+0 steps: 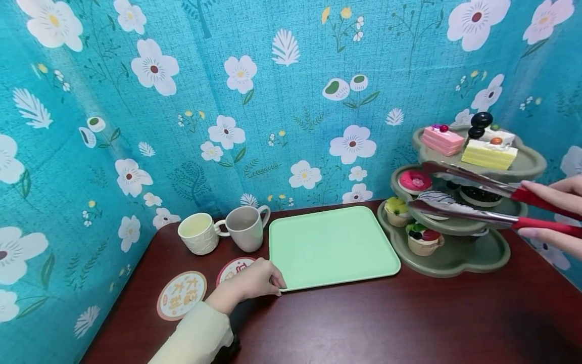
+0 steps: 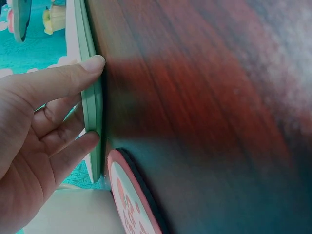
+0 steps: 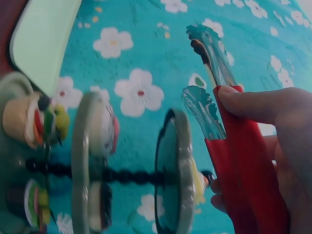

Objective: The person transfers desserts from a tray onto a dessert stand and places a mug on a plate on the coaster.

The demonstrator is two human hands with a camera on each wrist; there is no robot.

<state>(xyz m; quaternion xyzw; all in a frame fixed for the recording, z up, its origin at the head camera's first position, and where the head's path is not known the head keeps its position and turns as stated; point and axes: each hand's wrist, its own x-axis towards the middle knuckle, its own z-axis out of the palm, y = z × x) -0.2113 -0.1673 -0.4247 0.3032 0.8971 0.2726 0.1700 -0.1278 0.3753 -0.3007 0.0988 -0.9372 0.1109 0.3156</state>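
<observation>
My left hand [image 1: 260, 279] pinches the near-left corner of a light green tray [image 1: 334, 247], which lies flat on the dark table. In the left wrist view the thumb and fingers [image 2: 73, 146] lie along the tray's rim [image 2: 91, 109]. On the right, my right hand [image 1: 556, 212] holds metal tongs [image 1: 468, 212] by their red handles. The tongs' two arms are spread, with nothing between them. They reach in front of a three-tier green stand [image 1: 459, 260] bearing slices of cake [image 1: 488, 154], donuts [image 1: 415, 180] and fruit-topped cupcakes [image 1: 424, 240].
A cream mug [image 1: 198, 233] and a grey mug [image 1: 245, 230] stand at the back left. Two round coasters lie nearer, one orange-rimmed [image 1: 182, 296], the other red-rimmed [image 1: 229, 268] and partly behind the left hand. Flowered blue cloth [image 1: 268, 111] hangs around the table [image 1: 364, 323].
</observation>
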